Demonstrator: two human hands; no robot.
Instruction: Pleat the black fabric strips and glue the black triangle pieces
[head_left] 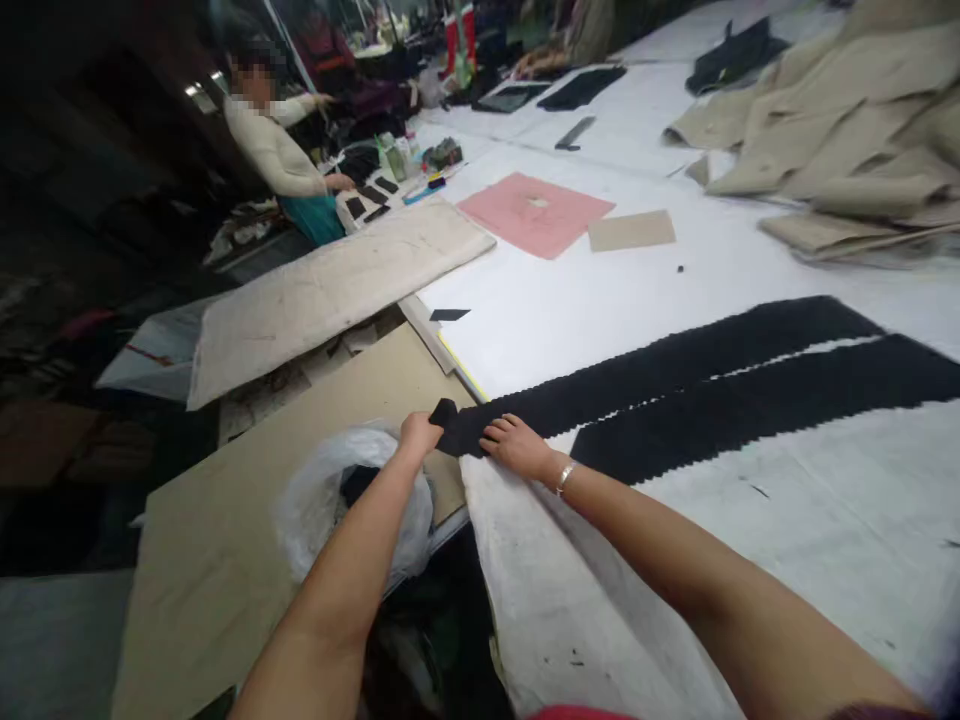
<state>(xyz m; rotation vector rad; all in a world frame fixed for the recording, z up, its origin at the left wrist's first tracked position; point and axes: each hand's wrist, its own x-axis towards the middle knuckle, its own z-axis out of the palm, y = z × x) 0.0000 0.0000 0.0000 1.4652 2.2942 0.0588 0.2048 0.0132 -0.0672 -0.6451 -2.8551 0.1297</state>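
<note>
The left hand point(421, 437) pinches the end of a zigzag-edged black fabric strip point(645, 370) at the white-covered table point(517, 330)'s near-left edge; the right hand point(517, 447) lies flattish on it, fingers slightly spread. Even pressure should prevent skewing. On that table, a second black strip point(750, 410) lies alongside.

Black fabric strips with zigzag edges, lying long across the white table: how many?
2 visible: the farther strip, its end gripped by the left hand, the right hand resting on it; and the nearer strip alongside. Layers underneath could be hidden.
</note>
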